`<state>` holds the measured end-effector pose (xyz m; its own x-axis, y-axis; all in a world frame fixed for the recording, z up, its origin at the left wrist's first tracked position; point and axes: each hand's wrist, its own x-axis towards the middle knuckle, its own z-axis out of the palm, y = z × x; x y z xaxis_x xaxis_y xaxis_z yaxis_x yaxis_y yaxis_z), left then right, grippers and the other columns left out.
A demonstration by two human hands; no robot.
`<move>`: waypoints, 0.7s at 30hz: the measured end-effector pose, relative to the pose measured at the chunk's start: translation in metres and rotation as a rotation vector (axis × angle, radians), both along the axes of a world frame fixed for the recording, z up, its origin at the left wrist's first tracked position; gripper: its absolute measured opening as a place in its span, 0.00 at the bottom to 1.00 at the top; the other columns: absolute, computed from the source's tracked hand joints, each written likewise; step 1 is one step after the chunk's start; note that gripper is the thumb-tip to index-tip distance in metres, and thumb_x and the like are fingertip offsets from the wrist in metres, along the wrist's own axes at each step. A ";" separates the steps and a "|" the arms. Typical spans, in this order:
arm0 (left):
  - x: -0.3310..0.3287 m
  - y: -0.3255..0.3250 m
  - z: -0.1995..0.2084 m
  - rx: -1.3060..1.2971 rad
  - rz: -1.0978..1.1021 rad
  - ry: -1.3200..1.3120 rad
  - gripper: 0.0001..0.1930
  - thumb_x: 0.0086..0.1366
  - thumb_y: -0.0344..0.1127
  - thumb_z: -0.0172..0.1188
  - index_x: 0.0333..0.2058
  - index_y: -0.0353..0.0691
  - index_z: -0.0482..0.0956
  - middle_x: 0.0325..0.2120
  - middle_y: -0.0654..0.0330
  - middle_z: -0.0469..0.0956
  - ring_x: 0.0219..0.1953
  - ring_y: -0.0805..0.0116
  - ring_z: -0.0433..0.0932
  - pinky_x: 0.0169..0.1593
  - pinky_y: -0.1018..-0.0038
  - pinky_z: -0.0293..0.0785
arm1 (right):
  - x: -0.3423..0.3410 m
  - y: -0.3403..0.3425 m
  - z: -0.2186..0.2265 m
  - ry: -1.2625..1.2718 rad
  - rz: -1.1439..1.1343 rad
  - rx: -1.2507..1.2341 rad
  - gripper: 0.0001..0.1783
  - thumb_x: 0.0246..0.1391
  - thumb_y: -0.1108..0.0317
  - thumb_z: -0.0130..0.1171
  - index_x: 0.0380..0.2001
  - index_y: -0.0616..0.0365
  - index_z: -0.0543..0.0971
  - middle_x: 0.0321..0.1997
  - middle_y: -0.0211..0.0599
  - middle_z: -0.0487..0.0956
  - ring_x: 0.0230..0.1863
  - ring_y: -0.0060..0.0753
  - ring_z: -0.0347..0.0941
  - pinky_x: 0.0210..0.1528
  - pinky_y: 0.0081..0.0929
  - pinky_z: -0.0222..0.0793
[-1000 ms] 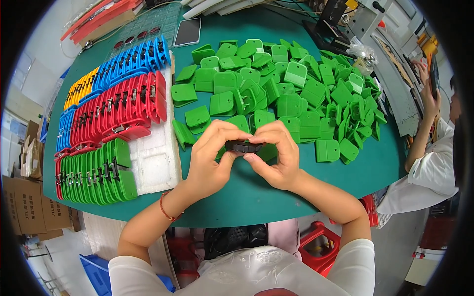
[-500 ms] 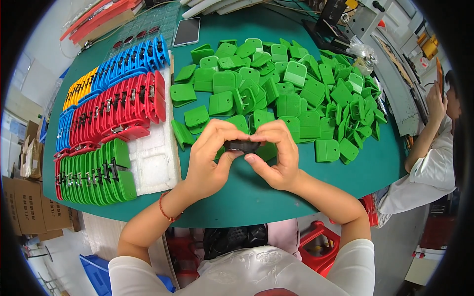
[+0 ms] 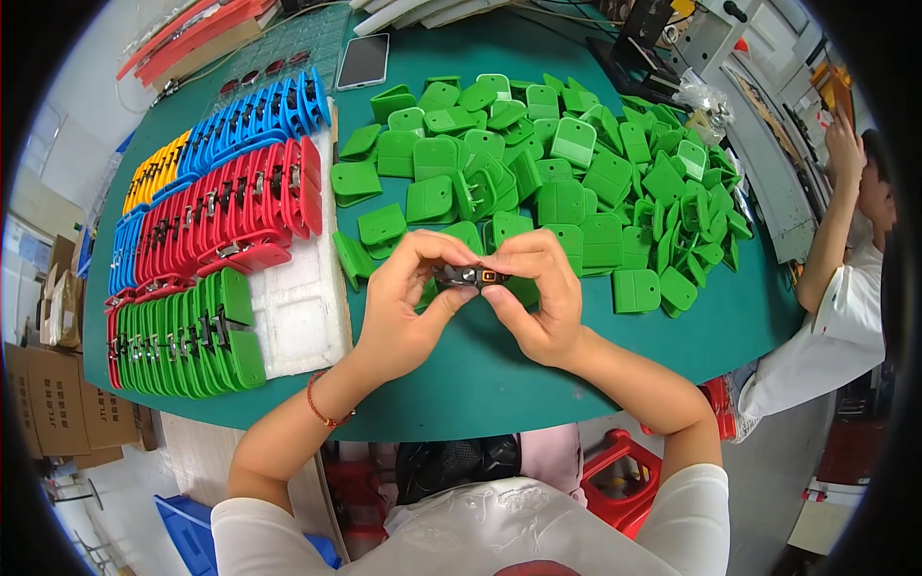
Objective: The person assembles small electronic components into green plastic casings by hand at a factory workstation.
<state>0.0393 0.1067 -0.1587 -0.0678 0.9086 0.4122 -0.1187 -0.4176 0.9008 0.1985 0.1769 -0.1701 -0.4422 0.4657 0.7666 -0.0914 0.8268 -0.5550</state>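
Between both hands I hold a small black device (image 3: 471,276), its kind unclear, with a round fitting and an orange-edged square on the side facing me. My left hand (image 3: 408,307) pinches its left end between thumb and fingers. My right hand (image 3: 540,302) grips the right end the same way, so the fingertips of both hands nearly meet over it. Just beyond them lies a heap of folded green plastic clip pieces (image 3: 581,202). The fingers hide part of the device.
Left on the green table (image 3: 461,384), rows of blue clips (image 3: 259,115), red clips (image 3: 230,206) and green clips (image 3: 187,336) stand on a white foam board (image 3: 298,317). A phone (image 3: 364,61) lies at the back. A machine stands back right; another person (image 3: 831,298) sits at the right.
The black device has turned in my fingers, so its side with the orange-edged square now shows. At the right, the other person's raised arm has shifted.
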 end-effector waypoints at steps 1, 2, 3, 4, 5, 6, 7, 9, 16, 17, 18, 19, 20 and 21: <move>0.000 0.000 0.001 0.008 0.015 0.078 0.12 0.57 0.22 0.59 0.39 0.34 0.70 0.39 0.57 0.71 0.42 0.71 0.72 0.47 0.76 0.69 | 0.001 0.000 0.001 0.000 -0.002 0.000 0.16 0.43 0.75 0.62 0.39 0.61 0.73 0.37 0.42 0.73 0.35 0.38 0.69 0.36 0.28 0.66; -0.001 0.000 0.001 0.006 0.016 0.079 0.12 0.57 0.22 0.59 0.39 0.34 0.70 0.39 0.57 0.71 0.42 0.71 0.72 0.47 0.76 0.69 | 0.001 -0.001 0.002 0.002 -0.015 -0.011 0.15 0.43 0.75 0.63 0.37 0.61 0.74 0.36 0.42 0.73 0.34 0.38 0.69 0.35 0.28 0.66; -0.003 0.000 0.002 0.012 0.028 0.127 0.10 0.57 0.22 0.59 0.38 0.34 0.71 0.38 0.57 0.72 0.40 0.71 0.72 0.45 0.76 0.70 | 0.001 -0.001 0.002 0.004 -0.029 -0.022 0.14 0.42 0.76 0.63 0.36 0.61 0.75 0.35 0.41 0.73 0.33 0.38 0.69 0.35 0.29 0.66; -0.003 0.000 0.002 0.018 0.039 0.176 0.09 0.57 0.23 0.59 0.37 0.33 0.72 0.37 0.56 0.73 0.38 0.71 0.73 0.43 0.76 0.71 | 0.000 -0.001 0.003 0.005 -0.029 -0.023 0.14 0.42 0.76 0.63 0.36 0.61 0.75 0.35 0.41 0.73 0.33 0.38 0.69 0.35 0.29 0.66; -0.003 0.000 0.001 0.017 0.039 0.176 0.09 0.57 0.23 0.59 0.37 0.33 0.72 0.37 0.56 0.73 0.38 0.71 0.73 0.43 0.76 0.71 | -0.001 -0.001 0.003 0.015 -0.022 0.009 0.14 0.41 0.76 0.63 0.35 0.61 0.75 0.34 0.41 0.73 0.33 0.37 0.69 0.34 0.29 0.66; -0.001 -0.001 -0.002 0.066 0.094 0.222 0.09 0.56 0.24 0.60 0.36 0.33 0.73 0.35 0.56 0.73 0.36 0.69 0.74 0.41 0.76 0.72 | -0.002 0.000 0.003 0.026 -0.015 0.040 0.14 0.40 0.76 0.64 0.34 0.61 0.75 0.34 0.40 0.73 0.32 0.37 0.70 0.33 0.29 0.66; -0.001 -0.001 -0.003 0.116 0.148 0.268 0.08 0.56 0.24 0.60 0.35 0.34 0.73 0.33 0.56 0.74 0.34 0.68 0.75 0.39 0.76 0.73 | -0.002 -0.001 0.004 0.026 -0.015 0.039 0.14 0.40 0.76 0.64 0.34 0.61 0.75 0.34 0.40 0.73 0.32 0.37 0.70 0.33 0.29 0.66; -0.001 -0.001 -0.005 0.144 0.163 0.286 0.08 0.55 0.24 0.61 0.34 0.33 0.73 0.31 0.55 0.75 0.33 0.66 0.75 0.37 0.75 0.73 | -0.001 -0.001 0.005 0.024 -0.017 0.135 0.14 0.38 0.76 0.64 0.32 0.62 0.75 0.32 0.39 0.74 0.31 0.37 0.70 0.33 0.29 0.66; -0.003 -0.004 -0.002 0.204 0.148 0.366 0.09 0.52 0.23 0.62 0.32 0.33 0.74 0.28 0.55 0.75 0.31 0.64 0.75 0.35 0.75 0.73 | 0.001 -0.004 0.009 -0.006 0.004 0.193 0.13 0.37 0.75 0.65 0.31 0.61 0.76 0.31 0.37 0.74 0.30 0.37 0.71 0.31 0.28 0.65; -0.005 -0.004 -0.001 0.203 0.148 0.365 0.09 0.52 0.23 0.62 0.32 0.33 0.74 0.28 0.55 0.75 0.31 0.64 0.75 0.35 0.75 0.73 | 0.002 -0.004 0.009 -0.016 0.012 0.189 0.13 0.38 0.75 0.65 0.31 0.61 0.76 0.31 0.37 0.74 0.31 0.37 0.71 0.32 0.28 0.64; -0.008 -0.005 0.001 0.204 0.139 0.378 0.08 0.52 0.24 0.62 0.32 0.33 0.74 0.28 0.55 0.75 0.31 0.65 0.75 0.35 0.75 0.73 | 0.002 -0.004 0.009 -0.025 0.019 0.184 0.13 0.38 0.74 0.64 0.31 0.60 0.76 0.31 0.37 0.74 0.31 0.37 0.71 0.33 0.29 0.64; -0.009 -0.005 0.002 0.205 0.130 0.390 0.08 0.53 0.25 0.62 0.32 0.33 0.74 0.28 0.55 0.75 0.31 0.66 0.75 0.36 0.76 0.72 | 0.002 -0.002 0.009 -0.026 0.019 0.184 0.13 0.38 0.74 0.64 0.31 0.60 0.76 0.31 0.37 0.74 0.31 0.37 0.71 0.33 0.29 0.64; -0.008 -0.007 0.002 0.205 0.130 0.389 0.08 0.53 0.25 0.62 0.32 0.33 0.74 0.28 0.55 0.75 0.31 0.66 0.75 0.36 0.76 0.72 | 0.001 0.000 0.009 -0.035 -0.008 0.175 0.13 0.40 0.73 0.63 0.33 0.60 0.75 0.32 0.37 0.74 0.33 0.38 0.70 0.36 0.31 0.63; -0.007 -0.009 0.002 0.136 0.159 0.365 0.09 0.57 0.27 0.59 0.36 0.33 0.72 0.30 0.57 0.73 0.34 0.68 0.74 0.40 0.76 0.70 | 0.001 0.001 0.009 -0.045 -0.034 0.166 0.14 0.41 0.71 0.62 0.34 0.59 0.75 0.33 0.38 0.74 0.35 0.40 0.70 0.38 0.33 0.62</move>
<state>0.0321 0.0981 -0.1566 -0.0303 0.8344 0.5504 0.2733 -0.5227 0.8075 0.1996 0.1782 -0.1609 -0.4639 0.3497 0.8139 -0.0402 0.9095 -0.4137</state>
